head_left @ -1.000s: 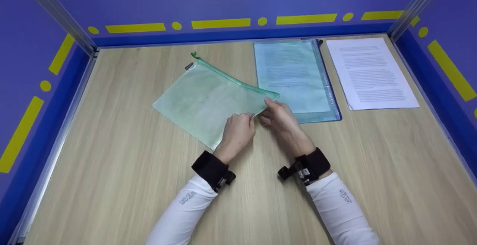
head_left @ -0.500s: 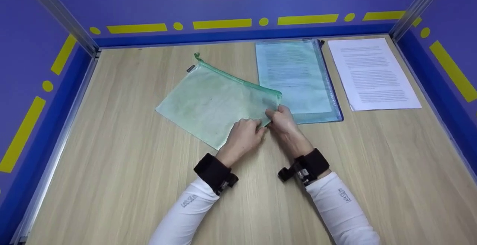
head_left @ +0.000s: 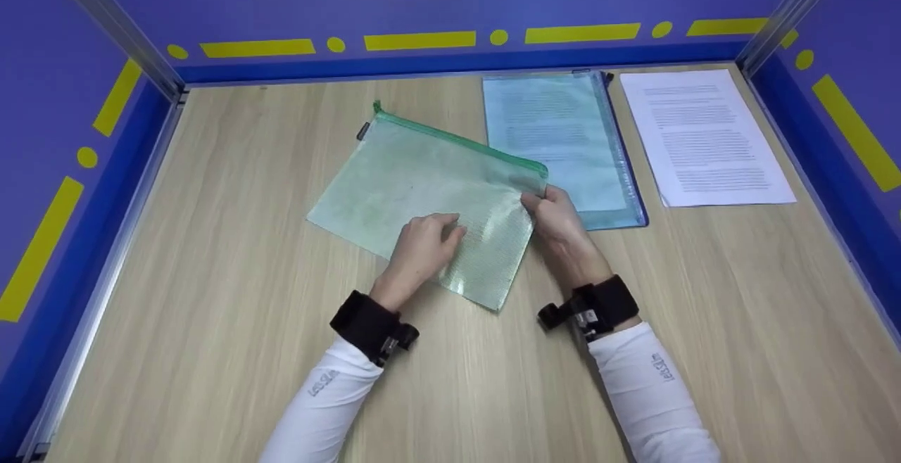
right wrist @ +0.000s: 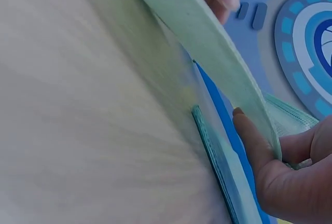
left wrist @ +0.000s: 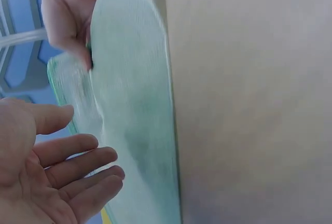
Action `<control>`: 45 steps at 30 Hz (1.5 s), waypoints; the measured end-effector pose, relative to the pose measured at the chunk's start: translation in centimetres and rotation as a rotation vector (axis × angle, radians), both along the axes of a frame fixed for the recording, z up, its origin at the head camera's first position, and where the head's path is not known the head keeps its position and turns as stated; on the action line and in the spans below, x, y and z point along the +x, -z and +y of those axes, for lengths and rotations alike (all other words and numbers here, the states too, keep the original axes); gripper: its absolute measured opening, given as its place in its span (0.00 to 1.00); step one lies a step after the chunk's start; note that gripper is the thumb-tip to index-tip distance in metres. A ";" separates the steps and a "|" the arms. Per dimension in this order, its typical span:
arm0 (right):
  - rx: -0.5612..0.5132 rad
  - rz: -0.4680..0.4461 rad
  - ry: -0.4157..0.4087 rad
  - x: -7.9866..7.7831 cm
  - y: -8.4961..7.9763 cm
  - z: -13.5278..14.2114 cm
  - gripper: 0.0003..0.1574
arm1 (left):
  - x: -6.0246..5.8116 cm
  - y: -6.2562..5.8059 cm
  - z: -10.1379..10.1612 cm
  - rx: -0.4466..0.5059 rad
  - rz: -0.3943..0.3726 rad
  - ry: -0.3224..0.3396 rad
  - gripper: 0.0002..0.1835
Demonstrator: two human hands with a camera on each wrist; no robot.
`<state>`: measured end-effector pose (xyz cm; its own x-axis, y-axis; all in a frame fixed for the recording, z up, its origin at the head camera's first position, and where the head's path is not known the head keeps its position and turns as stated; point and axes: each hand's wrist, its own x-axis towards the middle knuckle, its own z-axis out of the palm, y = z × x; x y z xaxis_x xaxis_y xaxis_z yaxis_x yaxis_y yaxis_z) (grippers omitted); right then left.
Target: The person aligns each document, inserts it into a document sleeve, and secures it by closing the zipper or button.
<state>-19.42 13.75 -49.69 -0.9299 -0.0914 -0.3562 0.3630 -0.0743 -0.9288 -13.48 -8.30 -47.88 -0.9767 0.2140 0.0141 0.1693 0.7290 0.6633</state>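
Observation:
A translucent green zipper pouch lies slanted on the table, its green zipper along the far edge and its right side lifted. My right hand pinches that right edge below the zipper's end, thumb on top; the right wrist view shows its fingers under the raised pouch. Over the pouch's near part is my left hand, its fingers apart and relaxed. In the left wrist view, the fingers hold nothing beside the pouch.
Behind my right hand lies a blue zipper pouch with printed paper inside. To its right are white printed sheets. Blue-purple panels border the wooden table at the back and sides.
My left hand has let go of the pouch's near right edge and moved left. The pouch has turned and shifted right, its near right corner now showing, while my right hand keeps its pinch.

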 end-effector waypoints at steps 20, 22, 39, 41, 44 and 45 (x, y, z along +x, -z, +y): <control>-0.062 0.049 -0.163 -0.5 -0.1 2.2 0.24 | -4.3 0.2 -11.4 0.145 -0.101 -0.299 0.27; -0.044 0.051 -0.180 -0.5 -0.1 2.4 0.23 | -4.8 0.4 -12.1 0.165 -0.128 -0.319 0.29; -0.146 0.043 -0.233 -0.3 0.0 3.3 0.20 | -7.1 0.4 -15.3 0.528 -0.264 -0.437 0.28; -0.149 0.042 -0.211 -0.3 -0.1 3.4 0.19 | -7.0 0.5 -15.2 0.611 -0.236 -0.434 0.23; -0.136 0.035 -0.168 -0.4 -0.2 3.6 0.18 | -6.8 0.3 -14.9 0.679 -0.183 -0.427 0.17; -0.123 0.037 -0.152 -0.4 -0.3 3.7 0.18 | -6.6 0.2 -14.8 0.690 -0.170 -0.417 0.16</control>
